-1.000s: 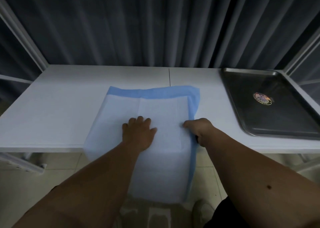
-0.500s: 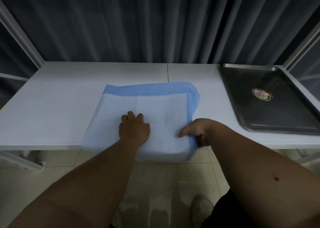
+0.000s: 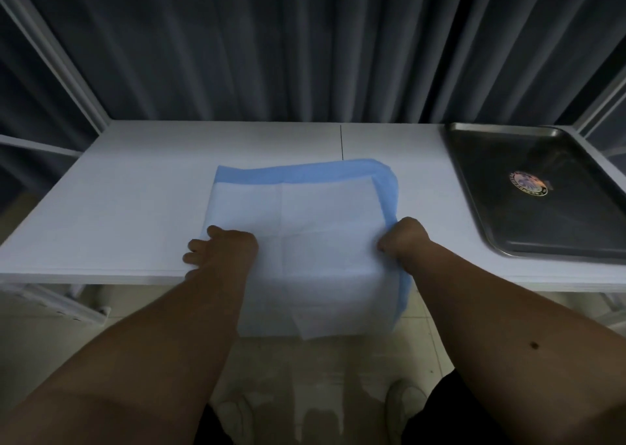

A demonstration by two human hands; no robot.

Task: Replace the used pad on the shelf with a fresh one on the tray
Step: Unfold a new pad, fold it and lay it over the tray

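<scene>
Since the earlier frames, both hands have been shifted to the pad's side edges, and more of the pad has been let down over the table's front edge. The left hand [image 3: 220,253], previously laid flat on the middle of the pad [image 3: 305,217], is now closed on its left edge, with the fingers curled against the table [image 3: 118,200]. The right hand [image 3: 404,239] is clenched on the pad's right edge, where the blue border is gathered under the knuckles. The pad is spread white side up, with a blue band seen along its far and right sides; its far part is laid on the table, while its near part is hung over the front edge toward the tiled floor [image 3: 321,377]. To the right of the pad, well apart from it, a dark metal tray [image 3: 474,190] is set on the table, with a round sticker [image 3: 528,182] seen on its base. Beyond the pad, dark curtains [image 3: 271,45] are hung behind the table.
</scene>
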